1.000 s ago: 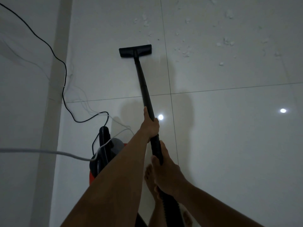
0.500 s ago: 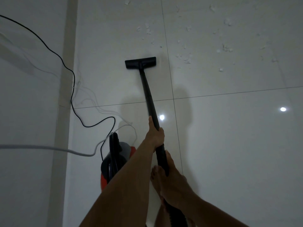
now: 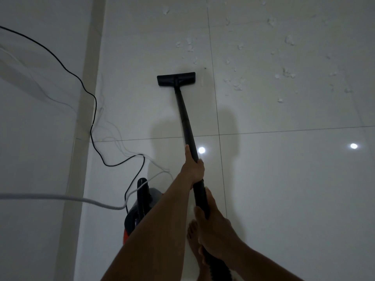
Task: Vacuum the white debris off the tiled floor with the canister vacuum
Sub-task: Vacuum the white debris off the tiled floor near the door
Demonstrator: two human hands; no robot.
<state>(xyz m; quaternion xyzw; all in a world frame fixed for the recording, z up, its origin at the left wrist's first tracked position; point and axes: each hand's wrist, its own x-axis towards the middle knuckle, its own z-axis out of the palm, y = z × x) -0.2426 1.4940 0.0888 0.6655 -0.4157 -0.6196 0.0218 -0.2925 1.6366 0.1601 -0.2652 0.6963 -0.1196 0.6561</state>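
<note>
Nearest the camera, the right hand (image 3: 215, 230) is curled round the lower end of the black wand (image 3: 185, 118), just above where the ribbed hose (image 3: 216, 268) begins. A bare foot (image 3: 192, 237) stands on the tiled floor (image 3: 284, 179) under that hand. To the left, partly behind the left forearm, sits the canister vacuum (image 3: 140, 209), grey and black on top with an orange-red lower shell; no writing on it can be read, and its inside is hidden. A white cable (image 3: 60, 198) runs in from the left edge to the canister, and a black cord (image 3: 67, 69) trails from it along the pale strip (image 3: 89, 98) at the foot of the wall.

Higher up the wand, the left hand (image 3: 192, 171) grips it with the thumb lying along the tube. The wand slopes away to the flat black floor head (image 3: 176, 78), which rests on the tile. The white debris (image 3: 284, 73) lies scattered beyond and to the right of the head, the nearest bits just past its right end. Two ceiling-light reflections (image 3: 353, 146) shine on the glossy tiles.
</note>
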